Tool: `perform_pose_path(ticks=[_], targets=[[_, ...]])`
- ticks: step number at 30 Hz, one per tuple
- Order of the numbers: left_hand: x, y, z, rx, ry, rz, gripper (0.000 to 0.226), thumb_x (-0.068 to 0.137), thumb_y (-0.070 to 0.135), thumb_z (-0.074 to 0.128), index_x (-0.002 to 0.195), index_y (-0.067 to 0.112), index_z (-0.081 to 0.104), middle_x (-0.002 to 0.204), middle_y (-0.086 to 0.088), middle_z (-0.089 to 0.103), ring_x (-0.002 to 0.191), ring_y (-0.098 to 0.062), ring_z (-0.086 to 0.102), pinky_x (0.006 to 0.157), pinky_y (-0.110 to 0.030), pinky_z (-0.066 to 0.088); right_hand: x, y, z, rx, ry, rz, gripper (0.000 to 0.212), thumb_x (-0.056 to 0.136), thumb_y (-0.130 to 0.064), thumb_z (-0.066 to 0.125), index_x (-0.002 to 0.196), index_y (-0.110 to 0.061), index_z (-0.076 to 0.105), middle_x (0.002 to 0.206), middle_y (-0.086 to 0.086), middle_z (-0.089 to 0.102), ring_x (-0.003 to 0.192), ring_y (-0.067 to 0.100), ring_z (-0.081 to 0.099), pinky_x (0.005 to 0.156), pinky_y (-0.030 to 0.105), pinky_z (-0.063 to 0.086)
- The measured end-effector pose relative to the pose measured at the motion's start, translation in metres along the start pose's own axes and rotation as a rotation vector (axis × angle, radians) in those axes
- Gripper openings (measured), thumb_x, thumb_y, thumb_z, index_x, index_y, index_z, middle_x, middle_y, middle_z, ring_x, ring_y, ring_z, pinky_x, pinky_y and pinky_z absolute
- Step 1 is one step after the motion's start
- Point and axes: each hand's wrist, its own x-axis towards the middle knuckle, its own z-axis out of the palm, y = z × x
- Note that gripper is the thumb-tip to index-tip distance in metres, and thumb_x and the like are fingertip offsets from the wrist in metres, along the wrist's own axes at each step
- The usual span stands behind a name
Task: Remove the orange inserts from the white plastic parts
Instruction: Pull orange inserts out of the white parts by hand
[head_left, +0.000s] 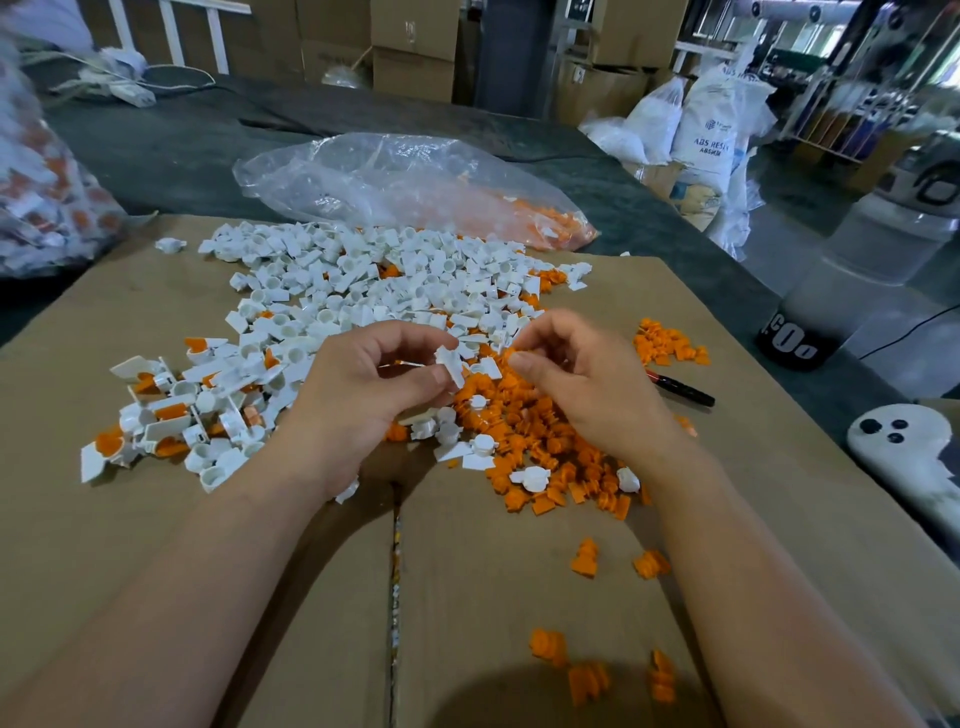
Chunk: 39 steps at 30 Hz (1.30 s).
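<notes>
My left hand (363, 379) pinches a small white plastic part (451, 364) between thumb and forefinger, above the cardboard. My right hand (576, 379) hovers just to its right with curled fingers; an orange insert (511, 355) seems to sit at its fingertips, though the orange pile behind makes that unsure. A big heap of white parts (374, 291) spreads across the cardboard behind my hands. White parts with orange inserts in them (156, 415) lie at the left. Loose orange inserts (540, 441) pile up under and in front of my right hand.
The cardboard sheet (701, 519) covers a dark table. A clear plastic bag (415, 187) with orange pieces lies behind the heap, another bag (47, 208) at far left. A black marker (683, 389) lies at right. More orange inserts (670, 345) sit beyond it.
</notes>
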Motion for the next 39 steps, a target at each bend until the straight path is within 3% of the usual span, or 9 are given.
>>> perform_pose_path(ticks=[6, 10, 13, 20, 28, 32, 35, 39], targets=[[0.0, -0.002, 0.0, -0.007, -0.029, 0.014, 0.024, 0.079, -0.004, 0.063, 0.087, 0.018, 0.07, 0.08, -0.002, 0.073, 0.073, -0.012, 0.07, 0.064, -0.016, 0.053, -0.005, -0.013, 0.01, 0.16, -0.003, -0.052, 0.03, 0.084, -0.003, 0.062, 0.082, -0.033, 0.061, 0.077, -0.01, 0.063, 0.07, 0.006, 0.063, 0.07, 0.02, 0.054], [0.001, -0.003, 0.001, -0.009, -0.025, 0.014, 0.023, 0.077, -0.007, 0.063, 0.088, 0.014, 0.069, 0.082, -0.009, 0.072, 0.074, -0.018, 0.07, 0.07, -0.022, 0.057, -0.005, -0.014, 0.015, 0.185, 0.044, -0.019, 0.029, 0.08, -0.003, 0.066, 0.079, -0.03, 0.056, 0.074, -0.005, 0.059, 0.074, 0.022, 0.063, 0.071, 0.035, 0.056], [0.001, -0.003, 0.001, 0.007, -0.043, 0.024, 0.022, 0.076, -0.006, 0.064, 0.084, 0.015, 0.07, 0.075, -0.002, 0.073, 0.072, -0.015, 0.069, 0.068, -0.021, 0.056, -0.006, -0.015, 0.013, 0.186, 0.064, -0.02, 0.028, 0.079, -0.004, 0.068, 0.078, -0.027, 0.053, 0.074, 0.0, 0.059, 0.072, 0.028, 0.062, 0.065, 0.034, 0.055], [0.0, -0.004, 0.001, 0.06, -0.057, 0.052, 0.026, 0.075, -0.005, 0.066, 0.081, 0.02, 0.07, 0.074, -0.002, 0.072, 0.067, -0.011, 0.069, 0.062, -0.015, 0.053, -0.006, -0.017, 0.012, 0.147, 0.05, -0.011, 0.028, 0.075, -0.004, 0.071, 0.073, -0.025, 0.052, 0.067, -0.004, 0.059, 0.064, 0.023, 0.061, 0.059, 0.026, 0.052], [0.0, -0.006, 0.0, 0.105, -0.067, 0.091, 0.031, 0.071, -0.006, 0.07, 0.074, 0.025, 0.07, 0.069, 0.003, 0.072, 0.063, -0.009, 0.069, 0.06, -0.013, 0.052, -0.007, -0.018, 0.011, 0.167, -0.012, 0.036, 0.026, 0.074, -0.001, 0.072, 0.071, -0.019, 0.054, 0.06, -0.002, 0.062, 0.054, 0.02, 0.063, 0.056, 0.031, 0.054], [-0.001, -0.007, 0.0, 0.164, -0.087, 0.116, 0.032, 0.068, -0.005, 0.072, 0.073, 0.026, 0.07, 0.065, 0.01, 0.071, 0.06, -0.004, 0.067, 0.059, -0.011, 0.05, -0.007, -0.018, 0.008, 0.165, -0.063, 0.05, 0.029, 0.073, 0.001, 0.072, 0.071, -0.02, 0.052, 0.062, -0.001, 0.061, 0.053, 0.018, 0.062, 0.052, 0.023, 0.052], [0.0, -0.008, -0.001, 0.18, -0.134, 0.1, 0.029, 0.068, -0.007, 0.072, 0.075, 0.022, 0.07, 0.065, 0.01, 0.071, 0.061, -0.002, 0.066, 0.059, -0.012, 0.049, -0.007, -0.018, 0.009, 0.122, -0.087, 0.032, 0.032, 0.072, 0.003, 0.072, 0.069, -0.023, 0.052, 0.066, 0.002, 0.061, 0.062, 0.031, 0.062, 0.057, 0.034, 0.054], [0.001, -0.01, -0.001, 0.213, -0.183, 0.085, 0.027, 0.072, -0.008, 0.07, 0.075, 0.019, 0.071, 0.065, 0.008, 0.071, 0.061, -0.003, 0.065, 0.059, -0.012, 0.048, -0.007, -0.018, 0.01, 0.076, -0.106, 0.021, 0.032, 0.072, 0.002, 0.071, 0.069, -0.024, 0.053, 0.068, 0.003, 0.061, 0.061, 0.025, 0.061, 0.06, 0.04, 0.055]])
